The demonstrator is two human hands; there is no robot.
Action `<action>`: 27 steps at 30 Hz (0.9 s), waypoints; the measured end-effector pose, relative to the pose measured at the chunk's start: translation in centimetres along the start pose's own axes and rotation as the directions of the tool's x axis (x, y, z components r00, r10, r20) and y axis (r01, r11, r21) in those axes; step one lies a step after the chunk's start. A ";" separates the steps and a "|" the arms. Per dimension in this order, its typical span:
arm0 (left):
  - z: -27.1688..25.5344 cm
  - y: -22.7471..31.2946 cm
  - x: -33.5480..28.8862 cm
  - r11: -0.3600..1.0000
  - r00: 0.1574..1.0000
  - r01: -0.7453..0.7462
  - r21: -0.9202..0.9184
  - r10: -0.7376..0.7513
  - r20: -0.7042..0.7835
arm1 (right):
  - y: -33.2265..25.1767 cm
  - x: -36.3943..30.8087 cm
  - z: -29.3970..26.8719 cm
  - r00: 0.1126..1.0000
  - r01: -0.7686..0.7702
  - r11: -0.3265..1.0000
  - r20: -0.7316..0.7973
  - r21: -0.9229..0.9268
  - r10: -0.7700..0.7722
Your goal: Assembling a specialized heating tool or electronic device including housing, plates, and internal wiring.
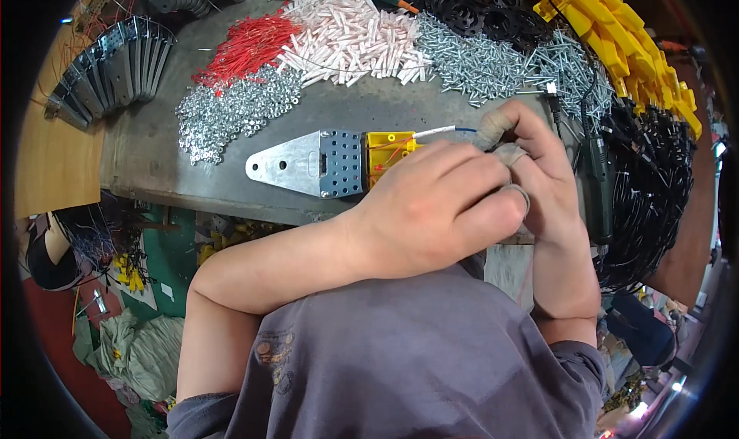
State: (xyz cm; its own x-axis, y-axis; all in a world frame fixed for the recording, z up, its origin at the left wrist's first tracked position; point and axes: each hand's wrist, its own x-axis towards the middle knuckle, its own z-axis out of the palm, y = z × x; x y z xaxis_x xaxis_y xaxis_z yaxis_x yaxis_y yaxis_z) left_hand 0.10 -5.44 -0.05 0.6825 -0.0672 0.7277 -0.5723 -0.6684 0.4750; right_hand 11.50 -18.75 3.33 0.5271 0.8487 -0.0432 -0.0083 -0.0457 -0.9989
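Both hands meet in front of me at the bench edge, their fingertips wrapped in pale finger covers. My left hand (439, 204) is closed, its fingers curled toward the right hand's; what they hold is hidden. My right hand (543, 165) is bent into a pinch where a thin blue wire (465, 129) runs in to its fingertips. A white sleeve (436, 132) covers part of that wire. Left of the hands lies a yellow plastic housing (391, 140) with red wires inside, partly covered by my left hand. Joined to it is a tapered metal plate (285, 165) with a perforated section.
Across the back lie piles of small nuts (231, 112), red wired parts (250, 46), white sleeves (350, 35), screws (477, 58) and black rings (454, 4). Yellow housings (616, 35) and black cables (643, 200) crowd the right, beside a dark corded tool (596, 185). Metal plates (115, 69) stand at left.
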 end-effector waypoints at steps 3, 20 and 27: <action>-0.8 -0.6 -0.2 0.999 0.998 0.052 0.005 -0.052 -0.019 | -0.4 -0.3 -1.3 0.997 0.015 0.957 0.079 -0.290 0.008; -3.9 -3.4 -1.2 0.927 0.941 0.334 -0.171 -0.316 0.124 | 2.7 -1.0 -0.3 0.996 0.087 0.959 0.012 -0.270 -0.087; -6.9 -7.3 0.6 0.419 0.537 0.820 -0.391 -0.324 0.779 | 3.3 -1.3 -0.1 0.997 0.083 0.963 0.013 -0.256 -0.082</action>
State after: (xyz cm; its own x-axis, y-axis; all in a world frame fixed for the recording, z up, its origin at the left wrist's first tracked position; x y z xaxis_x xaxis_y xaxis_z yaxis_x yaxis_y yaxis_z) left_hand 1.52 4.49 0.32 0.9058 -0.3966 -0.1488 0.1425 -0.0455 0.9888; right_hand 10.87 -20.01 0.08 0.5150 0.8563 0.0386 0.2530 -0.1088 -0.9613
